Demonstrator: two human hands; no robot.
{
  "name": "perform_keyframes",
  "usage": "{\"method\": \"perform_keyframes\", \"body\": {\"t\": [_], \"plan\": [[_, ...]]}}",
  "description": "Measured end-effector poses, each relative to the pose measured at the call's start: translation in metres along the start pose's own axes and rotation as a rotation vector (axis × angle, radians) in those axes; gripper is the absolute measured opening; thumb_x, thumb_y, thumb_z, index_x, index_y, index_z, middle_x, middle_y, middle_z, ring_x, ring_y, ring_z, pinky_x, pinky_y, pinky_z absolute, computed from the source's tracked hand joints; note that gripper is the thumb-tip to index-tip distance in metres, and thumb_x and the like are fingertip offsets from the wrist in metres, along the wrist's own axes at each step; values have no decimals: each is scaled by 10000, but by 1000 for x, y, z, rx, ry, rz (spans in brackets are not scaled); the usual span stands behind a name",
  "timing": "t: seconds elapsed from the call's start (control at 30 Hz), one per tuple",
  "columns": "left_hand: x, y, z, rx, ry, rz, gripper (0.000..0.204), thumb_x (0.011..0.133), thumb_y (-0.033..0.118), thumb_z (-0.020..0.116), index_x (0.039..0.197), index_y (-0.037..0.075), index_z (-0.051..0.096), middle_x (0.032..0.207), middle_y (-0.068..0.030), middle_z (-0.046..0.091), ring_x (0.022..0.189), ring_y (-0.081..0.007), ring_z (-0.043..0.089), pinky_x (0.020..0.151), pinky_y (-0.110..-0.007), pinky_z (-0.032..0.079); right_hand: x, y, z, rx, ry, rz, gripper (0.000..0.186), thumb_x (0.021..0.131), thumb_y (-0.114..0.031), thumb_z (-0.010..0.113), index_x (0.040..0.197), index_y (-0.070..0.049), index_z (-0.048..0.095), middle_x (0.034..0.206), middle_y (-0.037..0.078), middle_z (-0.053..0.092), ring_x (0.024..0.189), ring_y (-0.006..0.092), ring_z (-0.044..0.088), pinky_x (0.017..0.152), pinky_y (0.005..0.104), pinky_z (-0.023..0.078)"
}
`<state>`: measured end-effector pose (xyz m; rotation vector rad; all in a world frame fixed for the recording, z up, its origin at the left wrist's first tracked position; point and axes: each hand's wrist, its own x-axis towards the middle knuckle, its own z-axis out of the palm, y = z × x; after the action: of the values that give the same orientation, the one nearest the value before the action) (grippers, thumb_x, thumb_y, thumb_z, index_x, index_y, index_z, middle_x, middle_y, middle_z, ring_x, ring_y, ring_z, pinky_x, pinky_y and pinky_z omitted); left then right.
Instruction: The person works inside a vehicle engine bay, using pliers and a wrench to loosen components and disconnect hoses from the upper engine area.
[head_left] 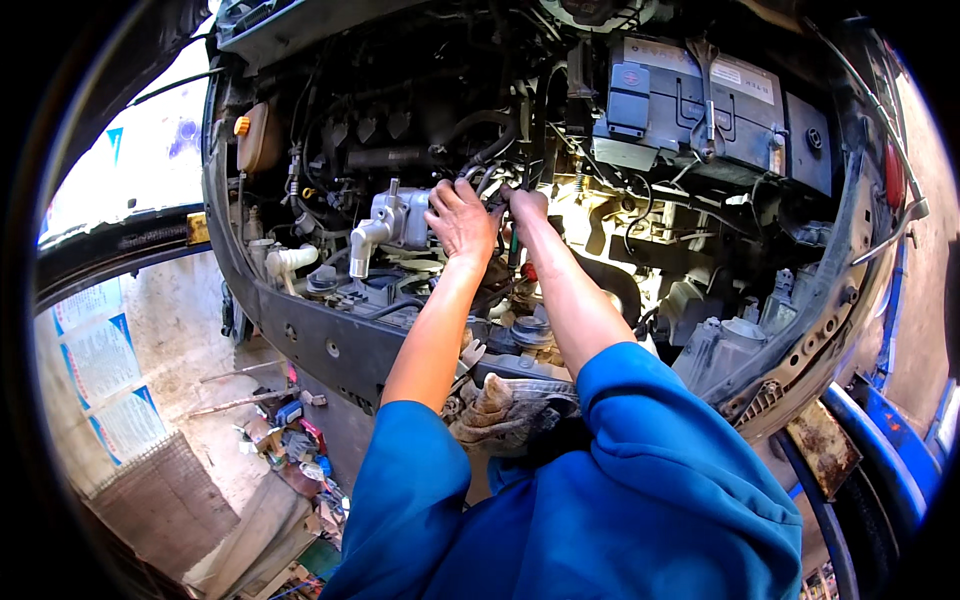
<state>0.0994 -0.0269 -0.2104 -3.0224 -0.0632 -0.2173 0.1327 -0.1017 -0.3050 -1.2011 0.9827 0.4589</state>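
Sunlit and crowded, the open engine bay of a car is filling the view, with a dusty workshop floor showing beyond its front edge and a heap of scattered small parts and boxes lying down there, well below and to the left of the working hands. Both bare forearms are reaching out of rolled blue sleeves into the middle of the bay. The left hand is resting palm down, fingers curled over the right end of a silver cast-metal housing with a stubby outlet pipe, touching it; whether the fingers are closing fully around anything underneath cannot be told. The right hand is sitting just beside the left one, its fingers disappearing among black hoses and wires, so its grip is hidden too. Just right of that hand, a bright yellowish patch of lit metal is showing. Farther up and to the right of both hands, a large grey rectangular battery is sitting with a metal spanner lying across its top. Far left of the grip, a translucent fluid reservoir with an orange cap is standing. Below the wrists, a dirty crumpled rag is lying on the front crossmember.
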Motion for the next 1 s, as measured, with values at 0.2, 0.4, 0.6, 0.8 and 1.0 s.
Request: {"method": "perform_keyframes", "body": {"t": [0.2,0.4,0.6,0.8,1.0], "plan": [[-11,7,5,-17,-129,-176,740,701,427,835,1143,13,411,1106,-174,484,1053,-341,554,858,-460,444,-10,-1,-9,-9,-190,86,449,769,-364,801,905,45,674,814,136,675,631,230,610,533,394,478],[-9,11,5,-174,-168,-191,644,738,319,828,1096,-11,407,1093,-231,489,878,-434,626,764,-497,518,17,10,5,48,-48,52,269,810,-225,768,810,25,668,733,104,659,586,207,586,541,365,467],[-12,0,11,-189,-144,-101,562,785,352,756,1190,101,458,1113,-255,470,784,-485,633,679,-549,511,-2,-5,14,162,54,92,221,763,-27,720,916,124,670,868,192,698,717,260,652,644,390,512],[-12,-8,9,-225,-194,-153,529,782,360,746,1165,109,481,1131,-259,463,777,-476,643,664,-537,517,-5,5,20,45,55,120,388,754,-182,771,970,127,676,948,256,707,862,326,697,762,393,521],[-8,-3,9,-180,-210,-173,505,765,397,769,1131,168,506,1153,-211,464,742,-423,666,630,-496,529,-28,-13,12,14,154,31,399,745,-184,767,939,149,663,928,264,705,861,345,699,747,410,524]]}}
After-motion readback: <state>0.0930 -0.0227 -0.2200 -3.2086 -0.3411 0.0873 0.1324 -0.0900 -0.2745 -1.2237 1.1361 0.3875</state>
